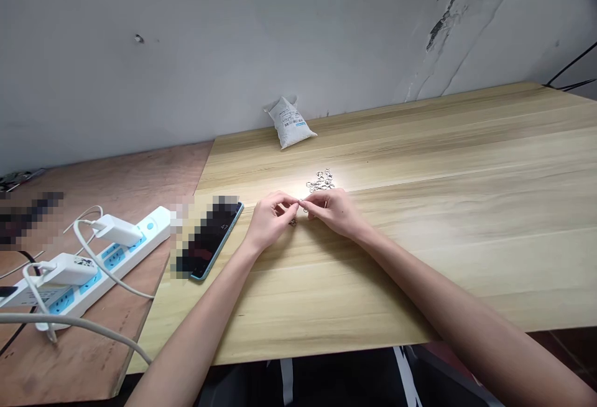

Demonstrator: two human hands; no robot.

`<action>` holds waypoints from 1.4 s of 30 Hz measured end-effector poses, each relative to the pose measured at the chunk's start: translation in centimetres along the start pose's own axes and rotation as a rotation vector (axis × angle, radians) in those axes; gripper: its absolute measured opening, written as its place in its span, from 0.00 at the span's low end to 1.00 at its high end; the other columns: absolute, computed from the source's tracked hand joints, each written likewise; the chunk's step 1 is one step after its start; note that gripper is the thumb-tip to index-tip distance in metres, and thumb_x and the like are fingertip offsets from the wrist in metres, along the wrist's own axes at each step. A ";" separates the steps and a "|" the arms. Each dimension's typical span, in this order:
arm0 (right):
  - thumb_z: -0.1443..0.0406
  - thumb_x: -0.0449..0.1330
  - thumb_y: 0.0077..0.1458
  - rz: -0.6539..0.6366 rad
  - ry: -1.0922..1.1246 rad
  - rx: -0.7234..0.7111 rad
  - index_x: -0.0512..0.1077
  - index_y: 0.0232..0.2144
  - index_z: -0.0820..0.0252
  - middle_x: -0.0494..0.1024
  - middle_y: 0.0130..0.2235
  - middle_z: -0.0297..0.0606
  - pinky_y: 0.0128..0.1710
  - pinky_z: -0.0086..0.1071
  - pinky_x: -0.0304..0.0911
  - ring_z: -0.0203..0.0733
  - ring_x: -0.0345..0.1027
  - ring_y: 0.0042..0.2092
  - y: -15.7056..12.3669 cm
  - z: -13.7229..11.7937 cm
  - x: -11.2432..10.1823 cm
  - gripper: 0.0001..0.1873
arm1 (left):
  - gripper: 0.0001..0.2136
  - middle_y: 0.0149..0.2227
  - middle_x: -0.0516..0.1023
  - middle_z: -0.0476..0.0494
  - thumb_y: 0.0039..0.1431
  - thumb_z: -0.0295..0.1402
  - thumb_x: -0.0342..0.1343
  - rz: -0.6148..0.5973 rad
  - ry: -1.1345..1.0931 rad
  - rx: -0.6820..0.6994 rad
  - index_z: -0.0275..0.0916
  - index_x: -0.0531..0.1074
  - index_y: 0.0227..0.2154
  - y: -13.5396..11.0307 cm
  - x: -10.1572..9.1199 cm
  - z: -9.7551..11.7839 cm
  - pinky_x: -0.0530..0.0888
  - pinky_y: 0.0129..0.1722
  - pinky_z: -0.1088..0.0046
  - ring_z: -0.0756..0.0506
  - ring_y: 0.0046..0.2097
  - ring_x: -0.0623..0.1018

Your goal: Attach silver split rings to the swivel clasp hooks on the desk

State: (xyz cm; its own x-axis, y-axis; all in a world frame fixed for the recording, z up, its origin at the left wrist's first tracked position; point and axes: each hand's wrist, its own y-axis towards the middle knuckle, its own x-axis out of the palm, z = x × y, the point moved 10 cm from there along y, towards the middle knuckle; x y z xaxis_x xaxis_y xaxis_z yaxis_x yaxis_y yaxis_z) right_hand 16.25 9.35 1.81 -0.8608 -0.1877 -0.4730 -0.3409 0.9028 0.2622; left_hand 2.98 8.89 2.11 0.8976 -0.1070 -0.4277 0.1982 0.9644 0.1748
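- Metal piece (301, 201): probably light, stiff, slippery; best pinched by its edges.
- Left hand (272, 216), right hand (339, 212): each grip pinched on it.
- Similar pieces (321, 182): between one and two o'clock.

A cluster of rings (321, 182) lies on a table (429, 208); behind it, a packet (291, 123); front-left of it, a phone (218, 240), then a power strip (113, 259).

Tabletop (466, 208) with rings (321, 183), packet (291, 124), phone (217, 238)
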 end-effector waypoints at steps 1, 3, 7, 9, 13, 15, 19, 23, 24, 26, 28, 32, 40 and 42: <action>0.50 0.58 0.59 -0.002 0.038 0.004 0.80 0.30 0.60 0.79 0.24 0.37 0.29 0.28 0.59 0.36 0.68 0.26 0.0 0.0 -0.1 0.21 | 0.05 0.36 0.79 0.42 0.55 0.36 0.61 0.021 0.036 0.030 0.42 0.80 0.31 0.0 -0.3 0.2 0.73 0.35 0.71 0.43 0.40 0.76; 0.50 0.60 0.56 0.007 0.150 0.030 0.80 0.30 0.61 0.79 0.25 0.38 0.27 0.28 0.60 0.36 0.68 0.27 0.1 0.3 -0.4 0.20 | 0.04 0.38 0.79 0.43 0.56 0.33 0.61 0.059 0.130 0.105 0.43 0.80 0.30 0.0 -0.7 0.9 0.72 0.43 0.67 0.42 0.45 0.75; 0.49 0.65 0.50 0.059 0.383 0.115 0.78 0.28 0.62 0.79 0.27 0.39 0.25 0.28 0.62 0.35 0.66 0.25 0.1 1.0 -0.9 0.21 | 0.04 0.42 0.79 0.45 0.56 0.30 0.61 0.076 0.272 0.196 0.44 0.79 0.29 -0.1 -0.8 2.0 0.67 0.53 0.61 0.41 0.50 0.71; 0.49 0.66 0.48 0.085 0.419 0.123 0.77 0.27 0.63 0.79 0.27 0.39 0.25 0.28 0.62 0.34 0.65 0.26 0.1 1.1 -1.0 0.20 | 0.04 0.44 0.79 0.46 0.56 0.30 0.61 0.077 0.294 0.213 0.44 0.79 0.29 -0.2 -0.7 2.3 0.66 0.54 0.60 0.41 0.51 0.70; 0.50 0.66 0.49 0.139 0.364 0.085 0.77 0.26 0.62 0.78 0.27 0.38 0.25 0.29 0.59 0.33 0.63 0.26 0.2 0.9 -1.4 0.20 | 0.04 0.45 0.78 0.46 0.56 0.30 0.61 0.049 0.297 0.244 0.44 0.79 0.29 -0.3 -0.3 2.8 0.66 0.55 0.60 0.41 0.52 0.70; 0.50 0.66 0.49 0.154 0.338 0.083 0.77 0.26 0.62 0.77 0.26 0.37 0.25 0.29 0.58 0.33 0.62 0.25 0.2 0.9 -1.6 0.20 | 0.04 0.46 0.78 0.46 0.57 0.30 0.60 0.047 0.290 0.247 0.44 0.79 0.29 -0.4 -0.3 2.9 0.65 0.55 0.60 0.41 0.53 0.69; 0.49 0.66 0.48 0.159 0.354 0.108 0.76 0.24 0.63 0.76 0.25 0.37 0.24 0.29 0.57 0.33 0.62 0.24 0.1 1.0 -1.6 0.21 | 0.03 0.46 0.78 0.46 0.56 0.30 0.61 0.068 0.321 0.242 0.43 0.78 0.28 -0.4 -0.5 2.9 0.64 0.56 0.59 0.41 0.52 0.70; 0.48 0.65 0.49 0.152 0.386 0.092 0.77 0.25 0.62 0.77 0.26 0.38 0.24 0.29 0.57 0.33 0.62 0.24 0.1 0.6 -1.5 0.22 | 0.04 0.45 0.78 0.47 0.56 0.29 0.61 0.063 0.370 0.240 0.44 0.78 0.28 -0.4 -0.3 2.8 0.65 0.55 0.58 0.41 0.51 0.70; 0.48 0.65 0.50 0.146 0.378 0.081 0.77 0.25 0.62 0.77 0.26 0.37 0.24 0.29 0.57 0.33 0.62 0.24 0.2 0.5 -1.4 0.22 | 0.04 0.45 0.78 0.47 0.56 0.29 0.61 0.062 0.372 0.243 0.44 0.78 0.28 -0.4 -0.3 2.9 0.65 0.55 0.58 0.42 0.51 0.70; 0.49 0.65 0.50 0.138 0.351 0.064 0.77 0.24 0.62 0.76 0.25 0.37 0.24 0.29 0.57 0.33 0.62 0.24 0.2 0.4 -1.3 0.21 | 0.04 0.45 0.78 0.48 0.56 0.29 0.61 0.061 0.363 0.254 0.44 0.78 0.28 -0.5 -0.2 3.0 0.65 0.55 0.59 0.42 0.51 0.71; 0.49 0.65 0.51 0.137 0.323 0.053 0.77 0.24 0.62 0.76 0.24 0.36 0.24 0.29 0.57 0.33 0.63 0.25 0.2 0.3 -1.3 0.21 | 0.04 0.45 0.78 0.48 0.56 0.29 0.61 0.055 0.344 0.261 0.43 0.77 0.27 -0.6 -0.1 3.1 0.66 0.55 0.59 0.42 0.52 0.71; 0.49 0.64 0.52 0.135 0.303 0.051 0.76 0.24 0.62 0.76 0.24 0.36 0.25 0.29 0.57 0.34 0.64 0.26 0.2 0.4 -1.3 0.21 | 0.04 0.45 0.78 0.49 0.56 0.28 0.61 0.041 0.313 0.256 0.44 0.77 0.28 -0.6 0.0 3.1 0.66 0.55 0.60 0.43 0.52 0.70; 0.49 0.64 0.52 0.118 0.339 0.076 0.76 0.25 0.62 0.77 0.25 0.37 0.24 0.28 0.56 0.32 0.63 0.24 0.2 0.5 -1.0 0.21 | 0.05 0.44 0.78 0.49 0.56 0.26 0.61 0.012 0.342 0.269 0.43 0.78 0.28 -0.5 0.4 3.2 0.66 0.54 0.61 0.43 0.50 0.72; 0.50 0.64 0.53 0.113 0.336 0.070 0.76 0.25 0.62 0.77 0.25 0.36 0.25 0.28 0.57 0.33 0.64 0.24 0.2 0.4 -1.0 0.20 | 0.05 0.43 0.78 0.49 0.56 0.26 0.60 0.004 0.344 0.277 0.43 0.77 0.28 -0.5 0.5 3.2 0.66 0.55 0.61 0.44 0.49 0.72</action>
State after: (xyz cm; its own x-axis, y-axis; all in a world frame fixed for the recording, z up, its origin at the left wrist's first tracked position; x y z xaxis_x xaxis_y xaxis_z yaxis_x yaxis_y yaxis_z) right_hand 17.15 9.91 1.97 -0.9718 -0.1913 -0.1379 -0.2196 0.9472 0.2338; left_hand 4.56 7.55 4.65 0.7246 0.0285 -0.6885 0.3351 0.8585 0.3882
